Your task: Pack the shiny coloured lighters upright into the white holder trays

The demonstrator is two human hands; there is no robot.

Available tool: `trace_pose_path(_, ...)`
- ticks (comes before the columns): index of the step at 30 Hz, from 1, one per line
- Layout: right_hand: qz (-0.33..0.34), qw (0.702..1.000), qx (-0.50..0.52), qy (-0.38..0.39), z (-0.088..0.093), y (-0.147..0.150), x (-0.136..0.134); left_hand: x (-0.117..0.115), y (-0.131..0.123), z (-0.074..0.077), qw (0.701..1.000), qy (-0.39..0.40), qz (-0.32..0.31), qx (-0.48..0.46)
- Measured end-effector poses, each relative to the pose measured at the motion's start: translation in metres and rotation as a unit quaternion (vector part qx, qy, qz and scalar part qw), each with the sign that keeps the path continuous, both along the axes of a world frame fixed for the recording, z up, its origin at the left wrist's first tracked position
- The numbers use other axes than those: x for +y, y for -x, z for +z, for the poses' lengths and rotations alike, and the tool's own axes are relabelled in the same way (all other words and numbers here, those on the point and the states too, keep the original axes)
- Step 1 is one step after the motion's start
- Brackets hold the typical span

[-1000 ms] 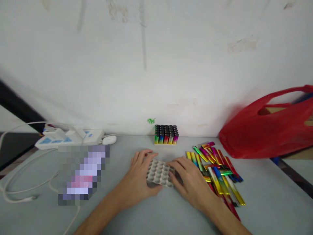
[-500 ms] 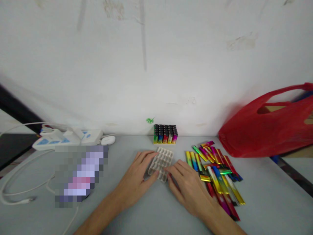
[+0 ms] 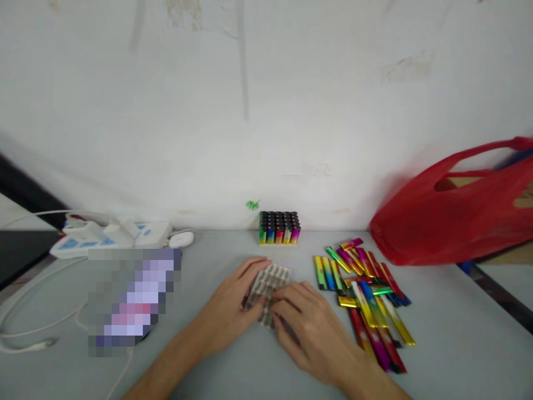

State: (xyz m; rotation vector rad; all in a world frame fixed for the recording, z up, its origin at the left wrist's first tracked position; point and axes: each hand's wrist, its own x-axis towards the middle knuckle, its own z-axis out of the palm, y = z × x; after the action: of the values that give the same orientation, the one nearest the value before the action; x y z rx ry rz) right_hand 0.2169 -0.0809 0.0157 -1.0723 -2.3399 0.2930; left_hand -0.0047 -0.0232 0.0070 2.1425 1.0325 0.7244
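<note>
The left hand holds a pale gridded tray between thumb and fingers; the right hand curls its fingers over the tray's near right part, their grip unclear. Beyond it, a block of upright lighters stands by the wall; rightward, loose shiny lighters lie heaped on the tabletop.

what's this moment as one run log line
left hand: holds tray | right hand: at tray | sticks: loose, right of tray | lighters: upright near wall
</note>
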Motion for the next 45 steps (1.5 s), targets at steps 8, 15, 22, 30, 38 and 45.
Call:
trace_pose_path(8, -0.038, 0.997, 0.028, -0.066, -0.005, -0.003, -0.002, -0.003, -0.003, 0.005, 1.000, 0.008, 0.018, 0.009)
trace_pose_path(15, -0.277, 0.950, -0.066, -0.129, -0.002, -0.020, 0.013, -0.008, -0.002, 0.007, 0.998, 0.051, 0.026, 0.039)
trace_pose_path(22, -0.406, 0.878, -0.175, -0.181, -0.013, -0.038, 0.022, -0.008, -0.002, 0.009, 0.997, 0.053, 0.018, 0.045)
trace_pose_path(30, -0.352, 0.911, -0.156, -0.146, -0.022, -0.034, 0.021, -0.009, -0.003, 0.008, 0.998, 0.039, 0.017, 0.045)
trace_pose_path(38, -0.286, 0.952, -0.084, -0.072, -0.023, -0.030, 0.020, -0.009, -0.002, 0.005, 0.999, 0.035, 0.011, 0.040)
trace_pose_path(45, -0.190, 0.981, 0.004, -0.037, -0.010, -0.028, 0.021, -0.011, -0.004, 0.009, 0.999, 0.031, 0.015, 0.040)
